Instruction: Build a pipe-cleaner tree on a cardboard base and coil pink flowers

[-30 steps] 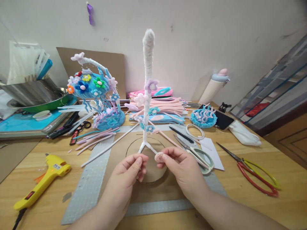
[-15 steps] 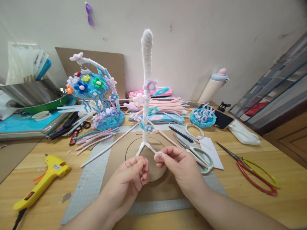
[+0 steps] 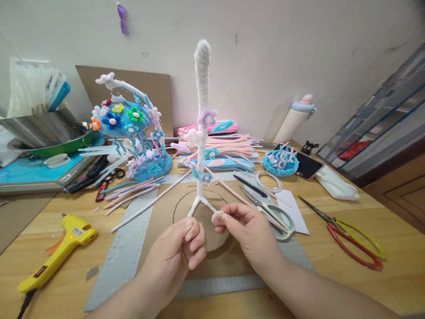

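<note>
A white fuzzy stem (image 3: pixel 200 150), wrapped in pipe cleaner, stands upright in front of me and forks into two short legs at the bottom. Purple, pale pink and blue fuzzy flowers (image 3: pixel 207 118) sit along it. My right hand (image 3: pixel 247 228) pinches a small, round, pale pink piece (image 3: pixel 217 217) at the end of the right leg. Beside the left leg, my left hand (image 3: pixel 177 246) is closed with its fingers curled; what they hold, if anything, is hidden. Below both hands lies cardboard (image 3: pixel 159 212) with a drawn circle.
A yellow glue gun (image 3: pixel 61 250) lies left. On the right are green-handled scissors (image 3: pixel 287 221) and red-and-yellow-handled scissors (image 3: pixel 352 248). Behind stand a flowered blue pipe-cleaner piece (image 3: pixel 124 122), pink pipe-cleaner bundles (image 3: pixel 229 148) and a blue fuzzy dish (image 3: pixel 280 165).
My left hand's fingers have curled and turned slightly, and the hand has shifted a little left. My right hand keeps its pinch, almost unmoved. The stem stays upright.
</note>
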### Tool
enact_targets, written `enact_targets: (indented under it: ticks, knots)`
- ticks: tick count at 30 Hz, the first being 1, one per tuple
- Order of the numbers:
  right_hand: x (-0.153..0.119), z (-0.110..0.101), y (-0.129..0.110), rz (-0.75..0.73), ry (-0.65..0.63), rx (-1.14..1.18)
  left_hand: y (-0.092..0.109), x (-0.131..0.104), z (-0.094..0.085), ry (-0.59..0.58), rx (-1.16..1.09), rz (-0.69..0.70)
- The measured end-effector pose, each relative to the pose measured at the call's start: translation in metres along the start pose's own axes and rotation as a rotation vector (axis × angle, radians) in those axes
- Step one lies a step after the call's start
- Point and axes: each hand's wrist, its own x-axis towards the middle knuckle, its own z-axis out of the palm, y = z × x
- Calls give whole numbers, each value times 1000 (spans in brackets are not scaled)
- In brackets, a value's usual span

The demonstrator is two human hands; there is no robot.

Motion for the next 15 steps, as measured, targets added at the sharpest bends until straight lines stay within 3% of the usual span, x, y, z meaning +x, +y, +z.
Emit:
enact_targets:
  ticks: [11, 13, 15]
  knots:
    - [1, 0, 2, 0, -16, 17, 0, -2, 0, -69, 155, 65]
    - [0, 0, 1, -8, -15, 25, 2, -4, -1, -25, 388, 114]
    - [-1, 0, -1, -27, -14, 34, 6, -6, -2, -7, 779, 178]
